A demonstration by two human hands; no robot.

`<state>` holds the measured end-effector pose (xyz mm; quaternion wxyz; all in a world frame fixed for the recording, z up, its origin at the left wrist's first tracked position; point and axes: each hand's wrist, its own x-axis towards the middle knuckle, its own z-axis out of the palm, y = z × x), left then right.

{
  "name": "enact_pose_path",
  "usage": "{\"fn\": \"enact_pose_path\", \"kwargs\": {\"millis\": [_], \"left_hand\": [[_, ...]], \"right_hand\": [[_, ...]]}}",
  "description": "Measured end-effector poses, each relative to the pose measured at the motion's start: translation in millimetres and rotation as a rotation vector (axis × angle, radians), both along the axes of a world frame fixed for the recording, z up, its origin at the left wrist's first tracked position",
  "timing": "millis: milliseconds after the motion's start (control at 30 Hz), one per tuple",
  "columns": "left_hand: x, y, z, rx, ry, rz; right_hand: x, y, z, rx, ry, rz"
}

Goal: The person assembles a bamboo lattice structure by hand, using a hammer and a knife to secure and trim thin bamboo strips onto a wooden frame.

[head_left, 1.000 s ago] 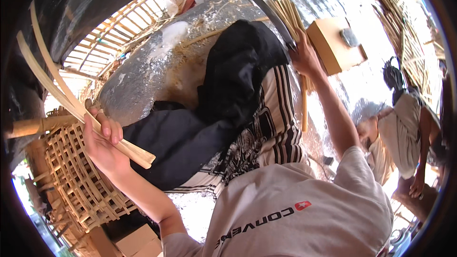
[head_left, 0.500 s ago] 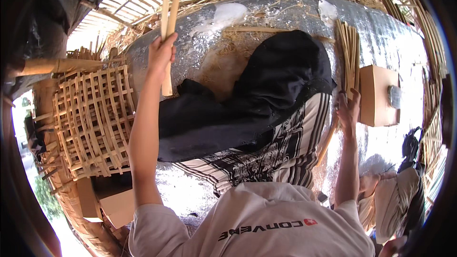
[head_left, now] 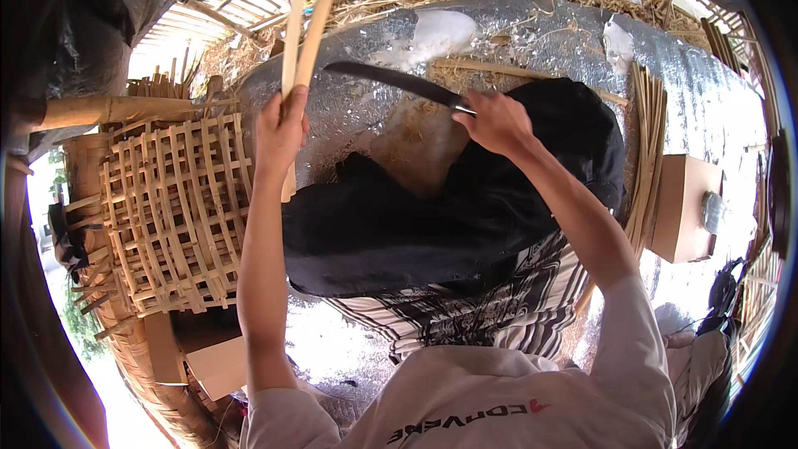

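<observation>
Beside a woven lattice (head_left: 177, 212), the left hand (head_left: 281, 135) clutched two pale strips (head_left: 314, 33) (spreading apart toward their tops). The dark knife (head_left: 391, 77), its tip near them, was clasped by the right hand (head_left: 500, 123). Farther right lay a strip bundle (head_left: 648, 141).

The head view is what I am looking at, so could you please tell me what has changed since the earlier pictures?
The right hand has moved left from beside the bundle of strips, bringing the knife across, blade pointing left. The pale strips swung from slanting left to nearly upright in the view. The left hand still grips them; the bundle stays beside the black cloth.
</observation>
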<state>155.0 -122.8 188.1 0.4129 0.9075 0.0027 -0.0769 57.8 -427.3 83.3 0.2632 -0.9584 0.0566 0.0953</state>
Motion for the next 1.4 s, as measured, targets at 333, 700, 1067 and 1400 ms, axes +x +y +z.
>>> {"fn": "enact_pose_path", "kwargs": {"millis": [333, 700, 1067, 1400], "left_hand": [[-18.1, -28.7, -47.9, 0.018, 0.193, -0.109], [-31.2, -80.4, -31.8, -0.163, 0.027, -0.178], [-33.5, -70.2, -35.7, -0.07, 0.06, -0.152], [-47.4, -136.6, -140.0, -0.177, 0.383, -0.102]], "right_hand": [[-4.2, 10.7, -95.7, -0.18, -0.46, 0.022], [-20.3, 27.7, -83.7, -0.049, -0.264, -0.116], [4.5, 8.0, -69.7, -0.145, -0.61, -0.137], [-33.6, 16.7, -105.2, 0.415, -0.388, -0.204]]}}
